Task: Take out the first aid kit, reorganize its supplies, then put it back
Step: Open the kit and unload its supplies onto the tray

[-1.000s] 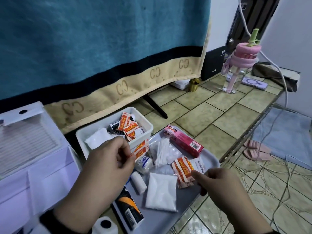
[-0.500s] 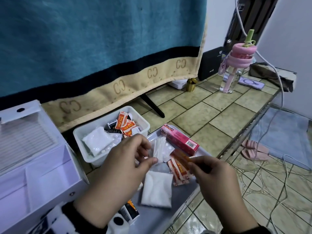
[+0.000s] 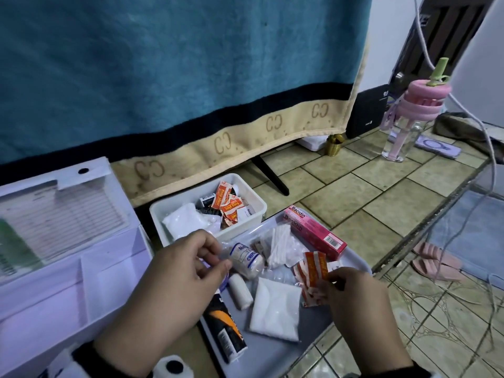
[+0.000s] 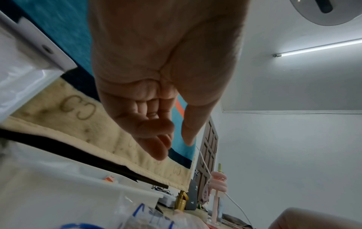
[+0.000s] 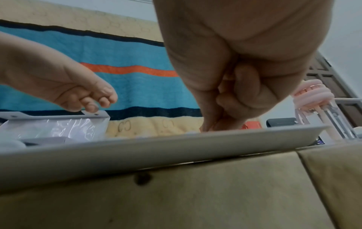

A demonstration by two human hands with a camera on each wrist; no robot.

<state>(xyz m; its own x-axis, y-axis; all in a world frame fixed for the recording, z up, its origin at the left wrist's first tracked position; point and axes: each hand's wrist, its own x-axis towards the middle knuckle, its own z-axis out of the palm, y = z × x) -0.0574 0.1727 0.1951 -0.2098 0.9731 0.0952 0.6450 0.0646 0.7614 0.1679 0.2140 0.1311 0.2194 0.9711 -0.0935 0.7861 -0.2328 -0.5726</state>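
The white first aid kit box [image 3: 68, 268] stands open at the left. My left hand [image 3: 219, 256] hovers over a wrapped crepe bandage roll [image 3: 246, 259] on the grey tray [image 3: 354, 257]. In the left wrist view that hand [image 4: 174, 147] is loosely curled and holds nothing. My right hand [image 3: 331, 276] pinches orange-and-white plaster packets [image 3: 313, 271] just above the tray. The tray also holds a pink Bacidin box [image 3: 313, 233], cotton swabs [image 3: 281, 244], a gauze pad [image 3: 275, 309], a small white roll [image 3: 240, 294] and a black-orange tube [image 3: 223, 328].
A white bin [image 3: 256, 214] with more packets and gauze sits behind the tray. A blue towel [image 3: 163, 64] hangs at the back. A pink bottle [image 3: 409, 118], a black device [image 3: 368, 113] and a phone [image 3: 436, 148] stand far right. The table edge drops to the floor at right.
My left hand has left the bin and come over the crepe roll. My right hand has lifted the plaster packets slightly off the tray.
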